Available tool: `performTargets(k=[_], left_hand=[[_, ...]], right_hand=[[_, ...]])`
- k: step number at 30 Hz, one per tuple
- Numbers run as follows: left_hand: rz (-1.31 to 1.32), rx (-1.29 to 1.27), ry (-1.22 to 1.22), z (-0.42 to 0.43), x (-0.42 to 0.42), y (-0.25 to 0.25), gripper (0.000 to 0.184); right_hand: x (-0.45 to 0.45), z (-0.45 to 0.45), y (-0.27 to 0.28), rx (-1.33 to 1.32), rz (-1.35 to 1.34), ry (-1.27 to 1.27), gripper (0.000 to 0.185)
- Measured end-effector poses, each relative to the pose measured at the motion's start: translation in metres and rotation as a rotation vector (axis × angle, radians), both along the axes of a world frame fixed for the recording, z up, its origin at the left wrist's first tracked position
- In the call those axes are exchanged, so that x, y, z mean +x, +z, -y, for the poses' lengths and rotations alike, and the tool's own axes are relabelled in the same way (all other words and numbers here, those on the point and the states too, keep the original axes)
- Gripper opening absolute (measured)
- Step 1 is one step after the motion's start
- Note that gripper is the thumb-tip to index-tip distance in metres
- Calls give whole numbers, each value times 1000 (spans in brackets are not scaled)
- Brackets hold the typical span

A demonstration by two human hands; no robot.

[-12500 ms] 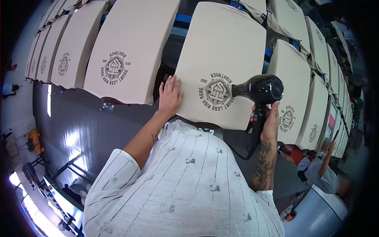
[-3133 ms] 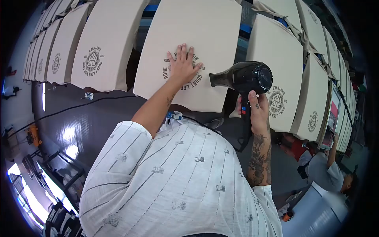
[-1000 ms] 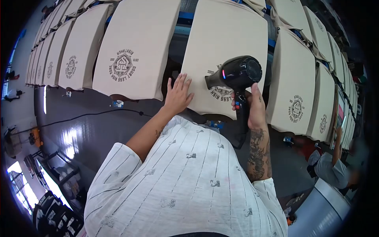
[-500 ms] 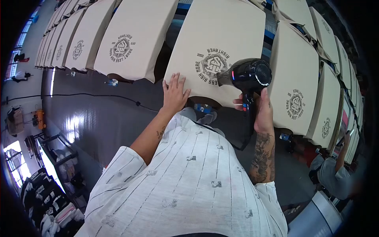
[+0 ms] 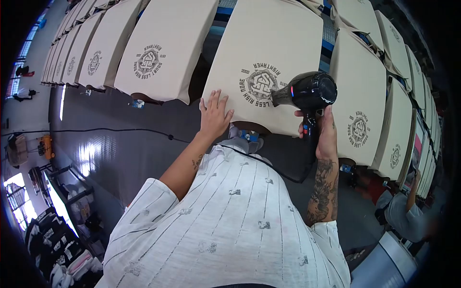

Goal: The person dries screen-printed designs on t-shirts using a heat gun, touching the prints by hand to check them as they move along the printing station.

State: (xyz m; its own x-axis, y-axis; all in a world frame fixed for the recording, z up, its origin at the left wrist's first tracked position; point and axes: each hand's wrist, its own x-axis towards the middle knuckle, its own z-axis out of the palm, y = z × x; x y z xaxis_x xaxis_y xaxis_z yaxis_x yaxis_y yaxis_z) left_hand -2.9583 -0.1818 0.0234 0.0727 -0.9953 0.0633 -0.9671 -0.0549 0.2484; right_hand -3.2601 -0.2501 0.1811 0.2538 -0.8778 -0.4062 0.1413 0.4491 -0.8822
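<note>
Here, one hairdryer (image 5: 314, 91), apparently one co-worker (image 5: 405, 218).

The hair dryer (image 5: 314, 90) is black, the cloth (image 5: 271, 33) cream, its round emblem (image 5: 260, 84) dark grey.

The central board (image 5: 269, 33) bears an emblem (image 5: 260, 84) toward its near edge; the left hand (image 5: 214, 115) rests on its near left corner; the right hand (image 5: 326, 138), around the hair dryer (image 5: 313, 91), is at its near right corner, the nozzle above the board; neighbouring boards (image 5: 168, 38) line its left and right; a cable (image 5: 105, 129) runs to its left; a co-worker (image 5: 402, 218) is well to its right
</note>
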Motion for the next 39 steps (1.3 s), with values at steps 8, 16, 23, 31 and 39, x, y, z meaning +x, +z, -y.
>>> performTargets(k=[8,16,23,31,39], left_hand=[[1,-10,-50,29,30,3,51],[-32,-20,-105,60,55,1,50],[-54,9,-148,78,63,1,51],[-30,-47,-189,83,76,-5,54],[-18,-23,-184,77,76,-3,55]], right_hand=[[79,22,7,57,18,111,73],[84,49,10,28,-26,-34,70],[31,63,21,37,-136,-175,70],[65,93,16,37,-34,-119,64],[118,69,14,65,-28,69,67]])
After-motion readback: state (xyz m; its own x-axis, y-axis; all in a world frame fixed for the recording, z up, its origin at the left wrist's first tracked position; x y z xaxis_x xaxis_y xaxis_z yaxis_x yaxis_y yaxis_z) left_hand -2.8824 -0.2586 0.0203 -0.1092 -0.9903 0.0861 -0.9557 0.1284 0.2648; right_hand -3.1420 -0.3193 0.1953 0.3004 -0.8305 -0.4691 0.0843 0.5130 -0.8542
